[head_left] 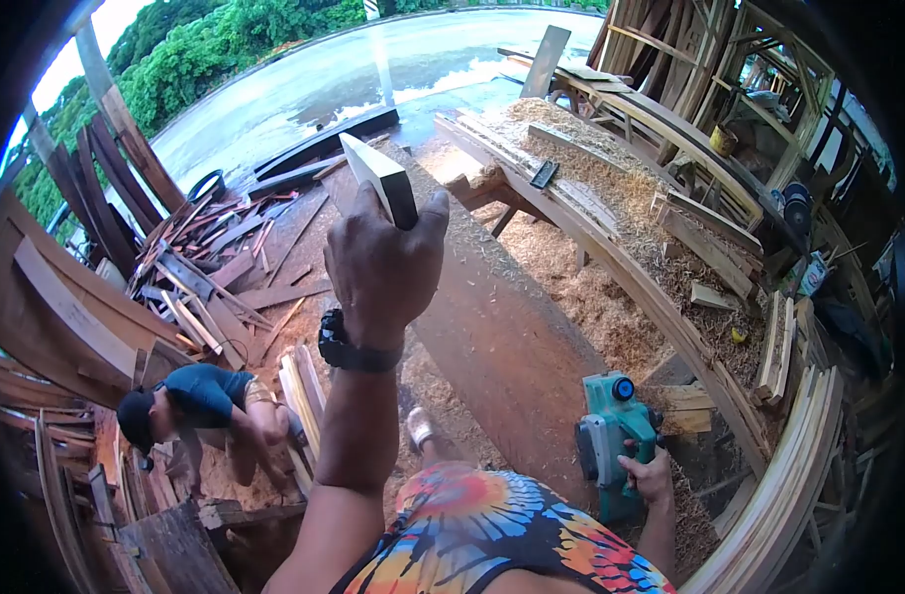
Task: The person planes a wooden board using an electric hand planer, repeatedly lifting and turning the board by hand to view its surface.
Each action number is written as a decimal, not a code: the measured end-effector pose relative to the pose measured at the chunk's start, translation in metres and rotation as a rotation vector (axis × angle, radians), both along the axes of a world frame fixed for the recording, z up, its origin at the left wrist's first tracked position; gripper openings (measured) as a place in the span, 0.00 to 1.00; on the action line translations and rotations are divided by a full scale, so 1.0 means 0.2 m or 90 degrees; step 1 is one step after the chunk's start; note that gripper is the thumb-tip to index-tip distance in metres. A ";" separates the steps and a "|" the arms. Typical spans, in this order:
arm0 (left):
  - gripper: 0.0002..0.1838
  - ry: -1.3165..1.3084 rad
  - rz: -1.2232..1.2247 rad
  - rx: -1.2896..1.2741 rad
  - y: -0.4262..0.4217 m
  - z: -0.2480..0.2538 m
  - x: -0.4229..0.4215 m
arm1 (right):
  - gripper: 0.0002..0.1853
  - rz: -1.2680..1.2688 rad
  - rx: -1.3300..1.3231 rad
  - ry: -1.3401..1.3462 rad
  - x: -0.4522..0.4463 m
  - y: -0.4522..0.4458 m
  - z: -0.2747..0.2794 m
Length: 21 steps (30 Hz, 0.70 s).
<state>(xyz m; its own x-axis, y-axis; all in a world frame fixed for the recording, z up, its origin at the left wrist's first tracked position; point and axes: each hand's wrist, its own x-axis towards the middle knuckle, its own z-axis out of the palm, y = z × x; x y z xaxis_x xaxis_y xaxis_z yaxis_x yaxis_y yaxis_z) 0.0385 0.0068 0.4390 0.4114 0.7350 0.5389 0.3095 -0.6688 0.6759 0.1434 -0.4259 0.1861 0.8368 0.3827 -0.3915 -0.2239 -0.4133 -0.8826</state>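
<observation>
My left hand (388, 252), with a black watch on its wrist, is raised in front of me and grips a wooden board (368, 168) near its close end. The board's pale face slants away from me and its end looks dark. My right hand (651, 475) is low on the right, its fingers wrapped round the handle of a teal electric planer (611, 421). That planer is at the right edge of a wide reddish-brown plank (502, 317). Whether its base touches the plank I cannot tell.
A workbench (611, 238) on the right carries wood shavings, a dark phone-like object (545, 174) and offcuts (705, 247). Scrap wood (215, 267) is heaped at the left. Another person (205, 406) bends down at lower left. Long curved strips (789, 475) lie at lower right.
</observation>
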 end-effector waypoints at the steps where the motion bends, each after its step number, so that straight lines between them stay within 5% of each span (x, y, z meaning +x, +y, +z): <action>1: 0.21 -0.008 -0.003 0.002 0.00 0.00 0.00 | 0.20 0.000 -0.002 0.003 0.00 0.00 0.00; 21: 0.19 -0.014 -0.014 0.035 0.02 -0.01 -0.03 | 0.22 0.003 -0.010 0.012 0.00 0.00 0.01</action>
<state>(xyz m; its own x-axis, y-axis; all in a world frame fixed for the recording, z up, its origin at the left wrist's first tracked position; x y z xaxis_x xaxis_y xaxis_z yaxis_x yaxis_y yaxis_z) 0.0323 0.0104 0.4377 0.4140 0.6955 0.5873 0.2801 -0.7112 0.6448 0.1439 -0.4266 0.1884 0.8277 0.3800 -0.4129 -0.2387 -0.4274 -0.8720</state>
